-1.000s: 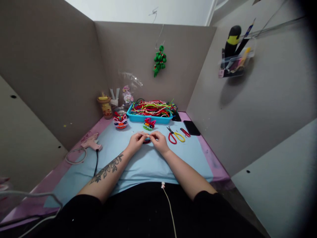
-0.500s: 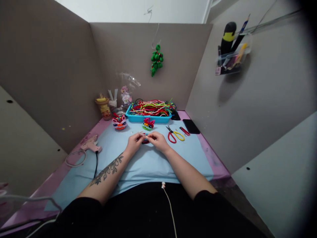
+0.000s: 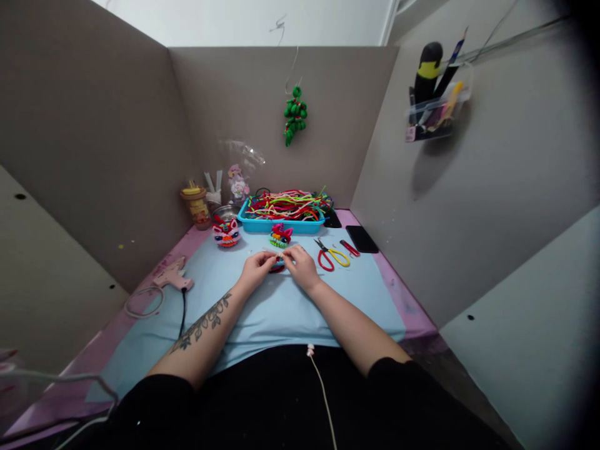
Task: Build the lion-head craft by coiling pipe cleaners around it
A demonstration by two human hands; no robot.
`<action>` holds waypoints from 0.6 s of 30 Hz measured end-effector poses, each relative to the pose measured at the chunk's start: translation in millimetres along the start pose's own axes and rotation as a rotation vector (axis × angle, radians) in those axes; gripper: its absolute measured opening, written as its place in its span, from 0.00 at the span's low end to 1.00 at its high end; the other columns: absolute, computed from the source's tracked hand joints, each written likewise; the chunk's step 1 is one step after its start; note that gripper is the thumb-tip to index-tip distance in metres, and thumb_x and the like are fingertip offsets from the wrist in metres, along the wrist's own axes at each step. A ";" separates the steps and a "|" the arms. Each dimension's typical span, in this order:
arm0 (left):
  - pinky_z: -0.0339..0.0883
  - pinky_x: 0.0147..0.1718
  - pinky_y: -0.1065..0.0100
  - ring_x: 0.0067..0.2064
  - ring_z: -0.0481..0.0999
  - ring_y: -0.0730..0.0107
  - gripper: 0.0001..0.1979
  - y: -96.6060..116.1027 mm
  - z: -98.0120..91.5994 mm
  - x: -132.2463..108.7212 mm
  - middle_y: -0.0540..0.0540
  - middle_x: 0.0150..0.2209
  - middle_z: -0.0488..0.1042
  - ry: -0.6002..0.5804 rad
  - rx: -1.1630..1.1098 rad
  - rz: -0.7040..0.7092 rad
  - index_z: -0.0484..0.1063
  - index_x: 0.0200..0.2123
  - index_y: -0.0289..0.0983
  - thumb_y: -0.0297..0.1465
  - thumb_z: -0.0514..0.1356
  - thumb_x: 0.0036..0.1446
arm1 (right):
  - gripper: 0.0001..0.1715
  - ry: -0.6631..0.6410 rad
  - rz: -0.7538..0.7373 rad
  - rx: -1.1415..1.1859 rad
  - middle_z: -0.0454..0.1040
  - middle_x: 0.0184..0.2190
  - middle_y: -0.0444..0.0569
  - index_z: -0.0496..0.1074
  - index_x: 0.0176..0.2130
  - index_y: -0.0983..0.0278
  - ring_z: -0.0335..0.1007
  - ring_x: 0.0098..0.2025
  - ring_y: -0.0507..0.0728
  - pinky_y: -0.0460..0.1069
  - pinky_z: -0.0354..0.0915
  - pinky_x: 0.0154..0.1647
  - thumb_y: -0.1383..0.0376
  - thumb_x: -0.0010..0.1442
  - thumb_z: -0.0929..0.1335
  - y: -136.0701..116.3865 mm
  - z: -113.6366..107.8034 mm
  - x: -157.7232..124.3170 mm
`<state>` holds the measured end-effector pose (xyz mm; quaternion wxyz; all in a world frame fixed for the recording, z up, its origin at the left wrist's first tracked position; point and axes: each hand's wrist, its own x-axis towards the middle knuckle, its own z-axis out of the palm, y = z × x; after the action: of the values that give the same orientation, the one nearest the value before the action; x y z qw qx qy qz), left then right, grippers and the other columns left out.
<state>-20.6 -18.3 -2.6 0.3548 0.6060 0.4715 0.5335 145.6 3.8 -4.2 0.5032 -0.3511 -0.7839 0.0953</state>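
Over the middle of the blue cloth (image 3: 290,312), both hands meet around a small craft piece (image 3: 278,266) with dark red and blue parts and a pale bit on top. My left hand (image 3: 257,269) is closed, its thumb and fingertips pinching the piece from the left. From the right, my right hand (image 3: 302,267) pinches at the pale bit with its fingertips together. Fingers hide much of the piece. Just behind it stand a pink-and-green lion head figure (image 3: 280,235) and, to the left, a red-and-pink lion head figure (image 3: 226,232).
A blue tray (image 3: 281,227) full of coloured fuzzy stems stands at the back. Pliers (image 3: 332,255) with red and yellow handles, a red cutter (image 3: 350,248) and a black phone (image 3: 362,239) lie right. A pink glue gun (image 3: 173,274) with its cord lies left.
My right hand has turned slightly and its fingertips have lifted a little, showing more of the craft piece. My left hand has barely moved.
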 end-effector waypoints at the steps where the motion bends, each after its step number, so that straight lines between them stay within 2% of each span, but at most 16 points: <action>1: 0.65 0.28 0.70 0.25 0.71 0.72 0.15 0.2 0.2 0.4 0.47 0.25 0.75 0.001 -0.021 -0.008 0.76 0.33 0.33 0.40 0.62 0.49 | 0.08 0.009 -0.011 -0.039 0.71 0.33 0.49 0.71 0.36 0.62 0.67 0.37 0.55 0.48 0.64 0.40 0.64 0.62 0.63 0.1 1.3 -0.6; 7: 0.61 0.23 0.72 0.22 0.66 0.76 0.17 6.4 2.3 -0.6 0.50 0.21 0.72 0.007 -0.123 -0.030 0.77 0.33 0.33 0.41 0.64 0.46 | 0.07 0.056 -0.025 -0.131 0.71 0.33 0.50 0.71 0.35 0.62 0.67 0.37 0.56 0.49 0.64 0.40 0.65 0.62 0.63 -1.7 6.0 -2.2; 12: 0.62 0.24 0.72 0.24 0.68 0.75 0.18 8.7 2.0 -1.7 0.49 0.22 0.73 -0.012 -0.156 -0.030 0.77 0.33 0.32 0.42 0.66 0.45 | 0.07 0.064 -0.001 -0.086 0.71 0.32 0.49 0.71 0.34 0.62 0.67 0.37 0.56 0.49 0.64 0.40 0.65 0.61 0.64 -1.3 6.1 -3.1; 18: 0.65 0.27 0.70 0.26 0.71 0.72 0.17 3.7 1.6 -0.8 0.47 0.25 0.75 0.010 -0.155 -0.024 0.77 0.34 0.33 0.41 0.66 0.45 | 0.09 0.075 0.016 -0.004 0.72 0.34 0.50 0.73 0.40 0.62 0.68 0.35 0.55 0.50 0.66 0.40 0.65 0.60 0.64 1.0 7.7 -2.5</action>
<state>-18.3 -20.1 0.3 0.4048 0.5684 0.4379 0.5669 140.0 4.4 -10.2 0.5307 -0.3618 -0.7618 0.0843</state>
